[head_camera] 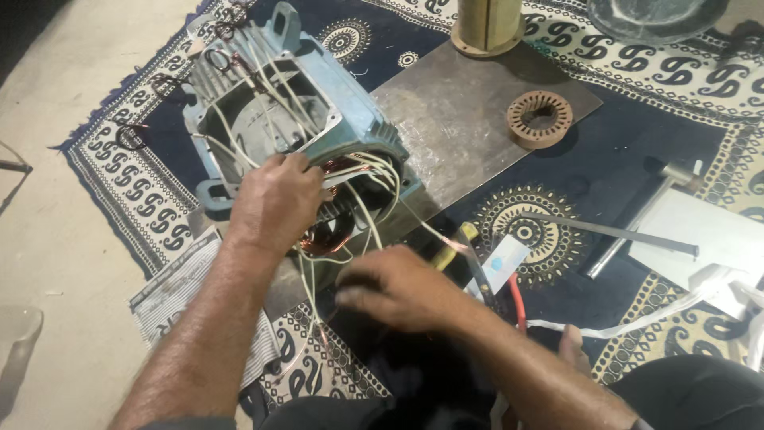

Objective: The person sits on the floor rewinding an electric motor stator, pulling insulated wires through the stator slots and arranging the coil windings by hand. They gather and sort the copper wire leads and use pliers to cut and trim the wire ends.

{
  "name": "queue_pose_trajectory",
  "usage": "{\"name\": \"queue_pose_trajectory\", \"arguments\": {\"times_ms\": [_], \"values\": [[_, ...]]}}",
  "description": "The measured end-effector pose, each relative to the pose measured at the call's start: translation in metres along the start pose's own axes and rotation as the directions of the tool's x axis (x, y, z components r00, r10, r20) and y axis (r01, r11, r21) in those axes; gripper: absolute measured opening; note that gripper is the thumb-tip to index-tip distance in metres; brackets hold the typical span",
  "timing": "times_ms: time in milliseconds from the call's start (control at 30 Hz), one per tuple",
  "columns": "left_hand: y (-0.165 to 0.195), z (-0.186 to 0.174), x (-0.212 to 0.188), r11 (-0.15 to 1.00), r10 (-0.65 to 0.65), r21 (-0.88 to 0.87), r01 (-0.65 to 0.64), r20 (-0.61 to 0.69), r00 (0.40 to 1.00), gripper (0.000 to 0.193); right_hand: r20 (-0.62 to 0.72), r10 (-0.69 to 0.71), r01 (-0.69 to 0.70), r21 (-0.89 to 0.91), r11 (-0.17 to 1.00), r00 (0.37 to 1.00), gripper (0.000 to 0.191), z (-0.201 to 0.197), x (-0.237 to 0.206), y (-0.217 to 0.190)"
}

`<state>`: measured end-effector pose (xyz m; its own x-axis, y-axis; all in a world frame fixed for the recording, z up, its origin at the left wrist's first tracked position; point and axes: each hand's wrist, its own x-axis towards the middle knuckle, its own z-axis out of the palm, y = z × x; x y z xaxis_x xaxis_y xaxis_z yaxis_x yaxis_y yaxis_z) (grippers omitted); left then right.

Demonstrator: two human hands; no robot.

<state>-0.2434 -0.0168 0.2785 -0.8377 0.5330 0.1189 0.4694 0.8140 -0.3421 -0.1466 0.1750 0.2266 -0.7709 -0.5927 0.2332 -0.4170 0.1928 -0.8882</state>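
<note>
A pale, bare concrete floor [56, 239] fills the left side of the view, dusty and lit by a dim, warm light. Over it lies a dark blue rug [629, 151] with a cream border of curling paisley shapes and round sun-like medallions (one border corner points out toward the left). A grey metal sheet [454, 119] rests flat on the rug near its far edge. A folded newspaper [171, 295] sits at the rug's near left edge, partly on the floor. The top left corner falls into deep shadow. No walls or windows show.
</note>
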Motion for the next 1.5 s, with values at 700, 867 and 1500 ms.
{"name": "queue_pose_trajectory", "arguments": {"times_ms": [700,867,1500], "values": [[-0.003,0.013,0.015,0.932,0.256,0.258,-0.254,0.023,0.966,0.011,-0.111,-0.213,-0.053,-0.963,0.263,0.971,0.014,-0.028,0.097,0.092],[0.002,0.01,0.017,0.907,0.274,0.307,-0.287,0.084,0.958,0.009,-0.176,-0.335,-0.075,-0.953,0.294,0.925,0.01,-0.022,0.094,0.097],[0.0,0.016,0.009,0.964,0.188,0.172,-0.205,0.108,0.976,0.01,-0.172,-0.435,0.029,-0.908,0.417,0.884,0.009,-0.004,0.1,0.118]]}}
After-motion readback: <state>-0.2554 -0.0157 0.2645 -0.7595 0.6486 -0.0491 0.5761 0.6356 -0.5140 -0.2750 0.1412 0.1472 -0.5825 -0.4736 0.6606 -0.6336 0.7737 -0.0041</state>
